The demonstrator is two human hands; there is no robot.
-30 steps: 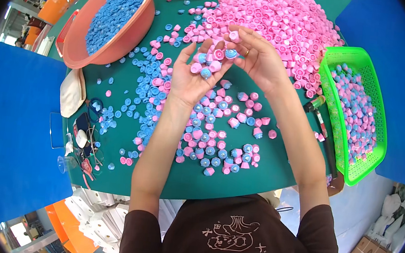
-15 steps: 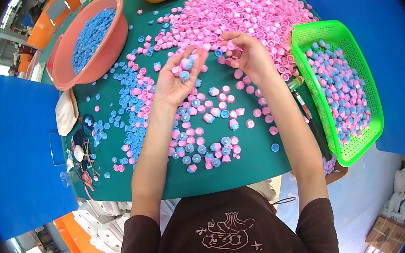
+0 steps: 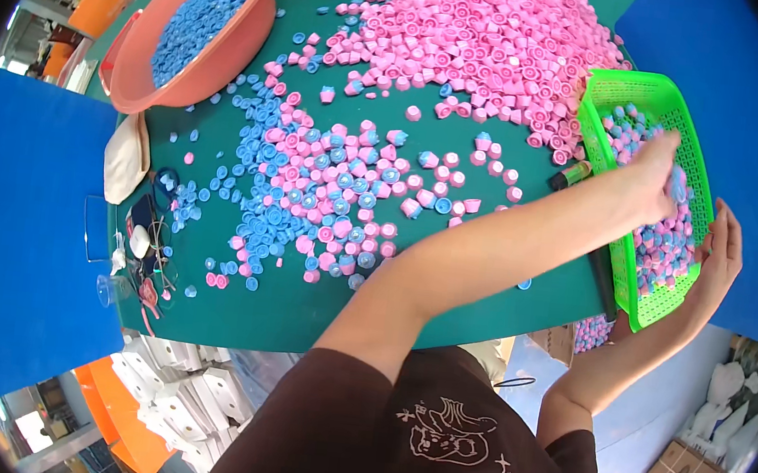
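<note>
My left arm reaches across the table, and my left hand [image 3: 655,181] is over the green perforated basket [image 3: 606,140]. Blurred pink and blue pieces show beside its fingers; its grip is hard to make out. My right hand [image 3: 719,254] is at the basket's right rim, fingers stretched out, with nothing visible in it. Inside the basket lie many small pink-and-blue cupcake-shaped pieces [image 3: 663,257]. Loose pink cups [image 3: 441,174] and blue caps [image 3: 261,215] are scattered over the green table [image 3: 477,274], some joined together.
A large heap of pink cups [image 3: 491,45] covers the far side. At far left stands a salmon-coloured basin [image 3: 257,30] of blue caps. A marker pen [image 3: 572,175] lies beside the basket. Small tools and a clear cup [image 3: 113,290] sit at the left edge.
My left hand, which held several pieces over the table, has swung right to the basket. My right hand has moved from the pink heap to the basket's right rim. The view has shifted.
</note>
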